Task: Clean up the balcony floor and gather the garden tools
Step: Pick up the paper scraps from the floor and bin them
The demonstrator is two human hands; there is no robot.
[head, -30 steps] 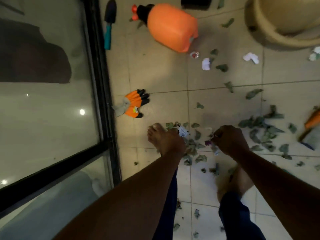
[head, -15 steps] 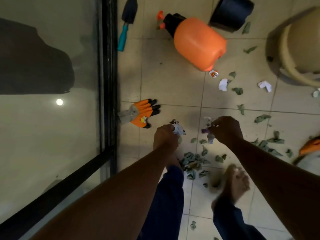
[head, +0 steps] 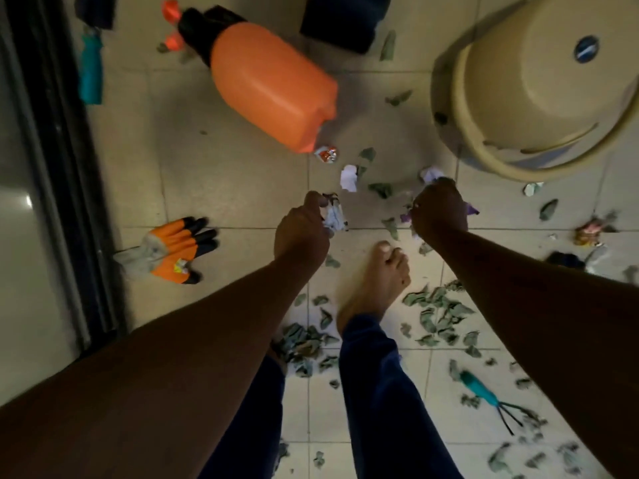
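Note:
My left hand (head: pixel 302 229) grips a crumpled wad of paper scraps (head: pixel 333 216) above the tiled floor. My right hand (head: pixel 439 210) is curled round purple and white scraps (head: pixel 472 209), just short of a white paper ball (head: pixel 430 173). Dry green leaves (head: pixel 435 312) lie scattered round my bare foot (head: pixel 377 281). An orange sprayer bottle (head: pixel 269 84) lies on its side ahead. Orange and black gloves (head: pixel 173 248) lie at the left by the door frame. A teal hand rake (head: pixel 487 397) lies at the lower right, a teal-handled trowel (head: pixel 90 69) at the top left.
A beige bucket (head: pixel 539 88) lies tipped at the upper right. A dark pot (head: pixel 342 19) stands at the top. More wrappers (head: pixel 591 229) and a white paper (head: pixel 348 178) litter the tiles. A glass door with a black frame (head: pixel 69 202) runs along the left.
I have stepped forward toward the sprayer and bucket. Both hands moved ahead with their scraps, the right one reaching to the white paper ball. The hand rake has come into view.

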